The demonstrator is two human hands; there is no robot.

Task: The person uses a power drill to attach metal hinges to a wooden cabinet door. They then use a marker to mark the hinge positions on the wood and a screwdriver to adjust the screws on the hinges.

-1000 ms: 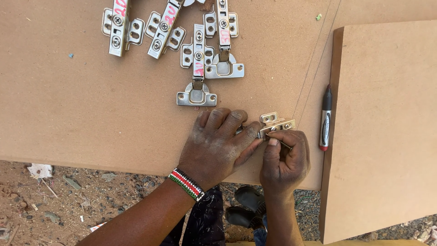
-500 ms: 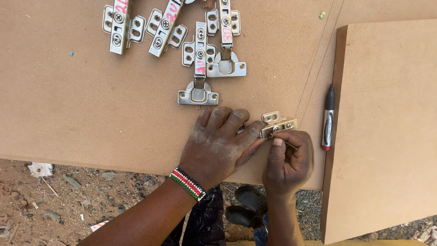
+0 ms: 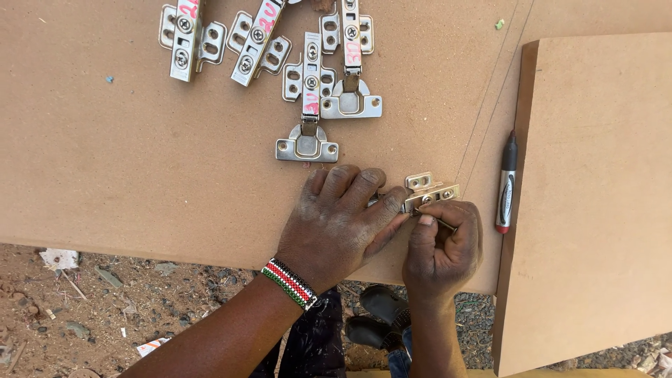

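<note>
My left hand (image 3: 341, 222), with a beaded wristband, presses down on a metal cabinet hinge (image 3: 427, 190) lying on the brown fibreboard (image 3: 140, 154); most of the hinge is hidden under its fingers. My right hand (image 3: 442, 246) is closed around a thin metal tool (image 3: 439, 222) whose tip touches the hinge's mounting plate. Only a short piece of the tool shows between the fingers.
Several more hinges (image 3: 308, 105) lie in a loose group at the top of the board. A red-and-black marker (image 3: 505, 183) rests against the edge of a second, thicker board (image 3: 595, 196) on the right. Dirt ground with debris (image 3: 84, 308) and my shoes (image 3: 381, 311) show below.
Almost nothing has moved; both hands stay on the hinge, with only a slight shift of the right hand's fingers.
</note>
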